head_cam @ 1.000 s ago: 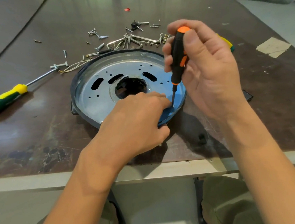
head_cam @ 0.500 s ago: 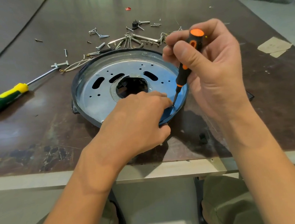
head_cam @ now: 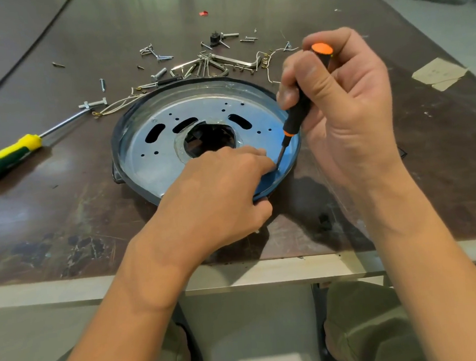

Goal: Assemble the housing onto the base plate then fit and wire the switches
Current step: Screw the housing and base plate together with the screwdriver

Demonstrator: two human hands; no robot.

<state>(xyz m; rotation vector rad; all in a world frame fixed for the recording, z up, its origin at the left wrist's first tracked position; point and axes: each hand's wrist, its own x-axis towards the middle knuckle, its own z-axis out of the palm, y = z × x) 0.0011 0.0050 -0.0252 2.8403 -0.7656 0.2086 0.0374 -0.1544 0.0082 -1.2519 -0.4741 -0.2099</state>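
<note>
Head view: the right hand [head_cam: 348, 114] grips the orange-and-black screwdriver [head_cam: 297, 118]. A second ago its handle stood almost upright; now it leans away to the right, while the tip stays on the same spot at the right near edge of the base plate [head_cam: 150, 167]. I judge that a screw is being driven there, so the housing [head_cam: 116, 150], the dark rim round the plate, is still being fastened and the switches are not yet begun. The left hand [head_cam: 218, 193] has not shifted: its curled fingers lie on the plate beside the tip, thumb at the rim, clamping it. Any screw is hidden.

Count: one plate in the middle of the desk [head_cam: 63, 222], three oblong slots [head_cam: 154, 132], one centre hole; two screwdrivers, the second yellow-and-green [head_cam: 7, 157] and lying to the left; loose screws [head_cam: 164, 57] too many to count.
</note>
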